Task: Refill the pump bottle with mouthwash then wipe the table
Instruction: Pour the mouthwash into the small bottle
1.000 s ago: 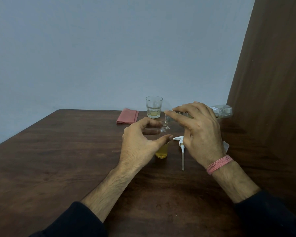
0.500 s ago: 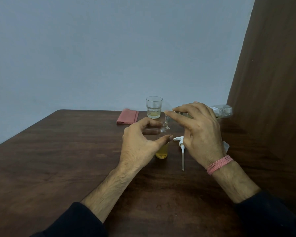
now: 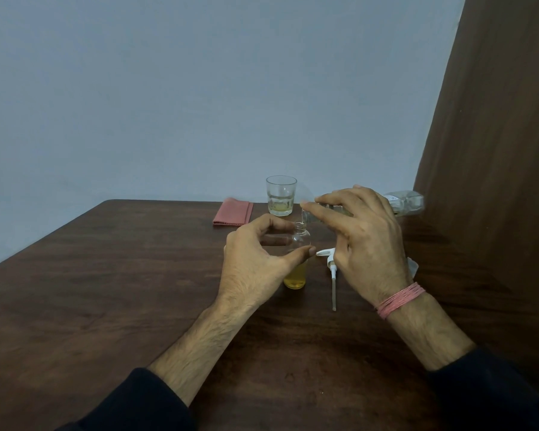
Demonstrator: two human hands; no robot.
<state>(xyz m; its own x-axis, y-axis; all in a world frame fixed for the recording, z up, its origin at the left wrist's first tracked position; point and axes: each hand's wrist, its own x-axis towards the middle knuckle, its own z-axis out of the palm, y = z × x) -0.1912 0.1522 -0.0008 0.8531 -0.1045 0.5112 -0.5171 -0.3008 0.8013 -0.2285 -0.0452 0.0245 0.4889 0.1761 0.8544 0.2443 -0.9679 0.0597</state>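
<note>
The small clear pump bottle (image 3: 298,259) stood upright near the middle of the dark brown wooden table (image 3: 106,290), w/ yellow liquid filling roughly its bottom third & its neck uncapped. The left hand (image 3: 255,262) curled round the bottle's upper part, thumb tip on the near side & index finger round the far side, clamped on it. Above the neck, the right hand (image 3: 364,241) gripped a clear plastic mouthwash bottle (image 3: 405,202) tipped almost flat, its base pointing right toward the brown panel (image 3: 495,150) & its mouth end hidden under the fingers, directly over the pump bottle's neck. Whether liquid was running couldn't be told; only a faint clear shape showed between the two. A band of pink thread (image 3: 400,298) wrapped the right wrist; both arms wore dark sleeves.

Just right of the pump bottle lay the white pump head w/ its long dip tube (image 3: 333,275), flat on the table, tube pointing toward the person, partly under the right hand. Behind the pump bottle, near the far edge, stood a clear drinking glass (image 3: 280,195) w/ a little pale yellow liquid at the bottom. Left of the glass lay a folded pink-red cloth (image 3: 233,213), apart from it. A pale blue-grey wall (image 3: 199,88) rose behind the table.
</note>
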